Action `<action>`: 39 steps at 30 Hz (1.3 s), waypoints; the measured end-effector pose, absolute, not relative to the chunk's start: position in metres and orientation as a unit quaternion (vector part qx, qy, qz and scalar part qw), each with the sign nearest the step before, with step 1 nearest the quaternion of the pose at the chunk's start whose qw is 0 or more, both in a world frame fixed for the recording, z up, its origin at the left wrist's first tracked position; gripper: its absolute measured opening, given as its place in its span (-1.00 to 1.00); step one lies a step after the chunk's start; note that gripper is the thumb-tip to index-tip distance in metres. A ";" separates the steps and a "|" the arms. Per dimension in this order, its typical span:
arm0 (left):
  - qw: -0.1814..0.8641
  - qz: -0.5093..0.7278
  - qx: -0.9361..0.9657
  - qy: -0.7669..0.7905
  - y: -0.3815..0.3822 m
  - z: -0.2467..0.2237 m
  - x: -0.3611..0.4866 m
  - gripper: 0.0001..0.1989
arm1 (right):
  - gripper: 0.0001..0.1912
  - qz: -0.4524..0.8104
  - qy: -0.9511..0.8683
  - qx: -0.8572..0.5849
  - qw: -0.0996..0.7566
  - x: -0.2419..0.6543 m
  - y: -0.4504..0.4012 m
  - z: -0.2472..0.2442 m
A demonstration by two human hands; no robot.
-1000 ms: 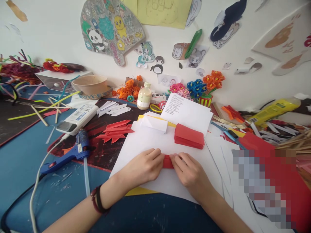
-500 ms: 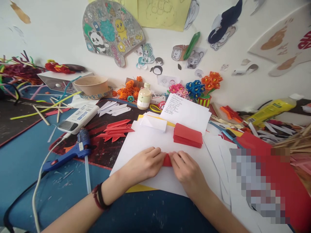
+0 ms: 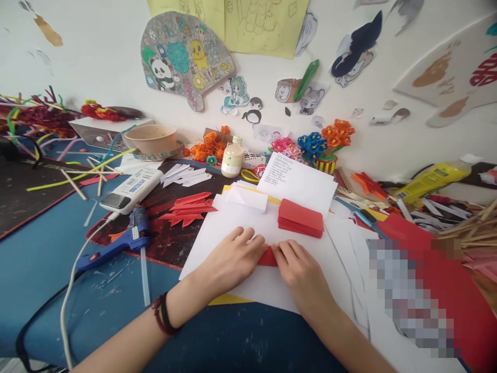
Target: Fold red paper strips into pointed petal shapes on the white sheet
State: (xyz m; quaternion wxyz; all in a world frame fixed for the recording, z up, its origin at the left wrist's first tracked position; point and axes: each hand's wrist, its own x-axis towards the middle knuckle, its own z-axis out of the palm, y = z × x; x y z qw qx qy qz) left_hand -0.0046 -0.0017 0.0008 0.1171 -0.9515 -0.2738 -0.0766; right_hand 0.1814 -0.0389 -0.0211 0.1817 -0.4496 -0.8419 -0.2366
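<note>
Soft light casts faint shadows, edges look stretched, and pixelation masks a lower-right patch.

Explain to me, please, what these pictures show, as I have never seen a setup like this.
There is no machine here: the two bare hands belong to a person. Every picture comes from one camera worn on that person's head, looking forward and down.

The left hand and right hand meet at a small red paper over a white sheet. Their fingertips are partly hidden, so the exact grip is unclear.

Beyond them lies a stack of red paper. Further left on the table are pointed red pieces and a blue glue gun; a bottle stands further back.
</note>
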 end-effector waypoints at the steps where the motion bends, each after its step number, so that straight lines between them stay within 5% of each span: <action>1: 0.114 -0.079 -0.949 -0.284 -0.002 0.001 -0.005 -0.75 | -0.76 -0.235 -0.840 -0.453 0.184 0.182 -0.039 -0.021; 13: 0.079 -0.102 -0.941 -0.312 0.003 0.002 -0.014 -0.74 | -0.61 -0.209 -0.826 -0.482 0.206 0.185 -0.041 -0.023; 24: -0.070 -0.103 -0.939 -0.320 0.027 0.011 -0.012 -0.58 | -0.47 -0.104 -0.812 -0.525 0.231 0.192 -0.039 -0.026; 39: -0.050 -0.094 -0.970 -0.220 0.048 0.009 -0.024 -0.62 | -0.45 -0.111 -0.804 -0.536 0.233 0.199 -0.040 -0.026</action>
